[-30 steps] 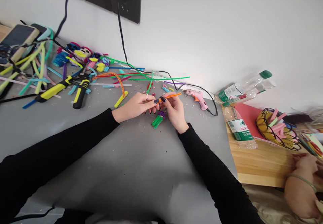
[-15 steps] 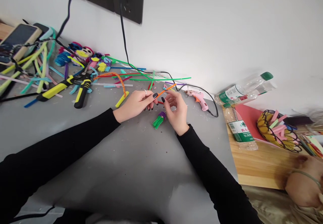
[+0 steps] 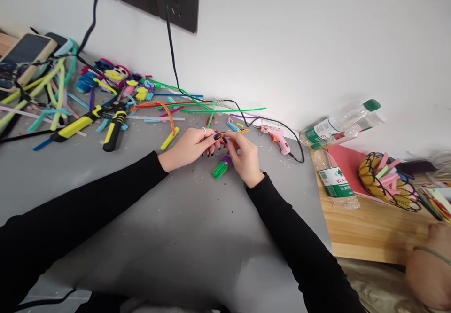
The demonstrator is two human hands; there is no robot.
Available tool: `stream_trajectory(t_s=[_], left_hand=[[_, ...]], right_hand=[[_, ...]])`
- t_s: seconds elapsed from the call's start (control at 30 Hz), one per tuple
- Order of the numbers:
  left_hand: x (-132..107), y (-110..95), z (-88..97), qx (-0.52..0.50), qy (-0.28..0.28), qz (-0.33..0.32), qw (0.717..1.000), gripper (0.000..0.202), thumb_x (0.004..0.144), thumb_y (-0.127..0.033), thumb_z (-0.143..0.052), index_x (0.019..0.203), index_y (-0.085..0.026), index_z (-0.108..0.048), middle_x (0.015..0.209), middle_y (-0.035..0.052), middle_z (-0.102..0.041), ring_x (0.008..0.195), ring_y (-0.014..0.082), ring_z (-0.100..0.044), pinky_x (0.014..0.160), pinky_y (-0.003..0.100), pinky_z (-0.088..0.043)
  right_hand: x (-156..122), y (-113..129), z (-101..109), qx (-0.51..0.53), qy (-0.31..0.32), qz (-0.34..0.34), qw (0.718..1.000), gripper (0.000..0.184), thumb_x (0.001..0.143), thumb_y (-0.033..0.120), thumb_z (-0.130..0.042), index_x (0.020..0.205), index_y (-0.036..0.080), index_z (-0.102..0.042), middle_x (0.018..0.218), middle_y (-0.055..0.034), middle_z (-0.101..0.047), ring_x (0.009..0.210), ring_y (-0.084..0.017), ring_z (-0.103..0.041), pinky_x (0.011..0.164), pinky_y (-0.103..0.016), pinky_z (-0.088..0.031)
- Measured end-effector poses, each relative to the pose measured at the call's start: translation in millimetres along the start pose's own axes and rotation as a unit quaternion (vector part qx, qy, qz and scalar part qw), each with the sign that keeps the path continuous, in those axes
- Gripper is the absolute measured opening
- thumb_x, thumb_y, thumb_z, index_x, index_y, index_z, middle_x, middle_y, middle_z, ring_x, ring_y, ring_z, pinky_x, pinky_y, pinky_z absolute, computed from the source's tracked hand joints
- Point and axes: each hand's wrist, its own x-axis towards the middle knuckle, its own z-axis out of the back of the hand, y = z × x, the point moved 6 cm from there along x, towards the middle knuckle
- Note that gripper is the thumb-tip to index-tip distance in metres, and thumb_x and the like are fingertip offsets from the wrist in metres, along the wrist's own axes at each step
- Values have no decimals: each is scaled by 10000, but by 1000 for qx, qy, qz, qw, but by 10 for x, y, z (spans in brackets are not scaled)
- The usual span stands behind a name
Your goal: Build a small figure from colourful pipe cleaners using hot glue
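My left hand (image 3: 192, 146) and my right hand (image 3: 244, 157) meet over the grey table (image 3: 176, 228). Both pinch a short orange pipe cleaner (image 3: 237, 132) between thumb and fingertips; its free end sticks out to the right. Just below the hands a small green and purple pipe-cleaner piece (image 3: 221, 167) lies on the table, near my right palm. Both arms wear black sleeves.
Yellow-handled pliers (image 3: 105, 120) and several loose coloured pipe cleaners (image 3: 56, 97) lie at the left, with phones (image 3: 28, 54) behind. A pink glue gun (image 3: 278, 138) and its black cord sit right of the hands. Water bottles (image 3: 331, 176), a wire basket (image 3: 387, 179) and another person's hand (image 3: 428, 268) are at right.
My right hand had opened away from the orange pipe cleaner half a second ago; now its fingers have closed on it again beside my left hand. The other person's hand moved lower right.
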Motion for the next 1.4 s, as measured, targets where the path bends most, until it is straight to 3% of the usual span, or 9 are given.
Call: stream_trajectory(t_s=[0.33,0.63,0.83,1.13,1.4], left_hand=[[-5,-2,-17,-3,23,13,1000,372,996,-393,-436,719,-193,-583,634,0,-604,588,136,-576,612,261,-449],[-12,-1,-42,4,31,1,1000,378,1004,-398,-430,718,-199,-576,617,-4,-602,577,141,-562,613,268,-448],[-16,-12,-74,-24,39,0,999,400,1002,-423,-434,687,-202,-542,620,1,-592,575,137,-556,587,263,-454],[-18,75,-118,-110,60,26,992,365,967,-487,-514,762,-193,-584,692,22,-620,590,135,-566,547,258,-463],[-19,70,-82,-99,46,17,994,358,978,-460,-500,761,-190,-592,688,26,-609,591,136,-556,543,258,-441]], right_hand=[[5,57,-1,-62,17,36,997,281,1087,292,-400,1086,194,-663,908,-71,-772,783,-159,-720,725,-261,-554],[-11,136,27,-131,-11,72,989,286,1085,298,-433,1037,173,-686,783,-40,-753,630,-124,-652,613,-235,-464],[-38,133,11,-138,-25,63,988,278,1075,303,-453,1015,185,-698,694,-8,-715,571,-106,-607,570,-230,-418],[-31,164,35,-120,-36,56,991,258,1071,279,-458,1054,204,-705,737,-12,-737,623,-119,-656,628,-237,-484],[-17,181,52,-102,-23,59,993,278,1052,216,-425,1160,198,-681,843,-36,-765,645,-125,-664,644,-248,-509]])
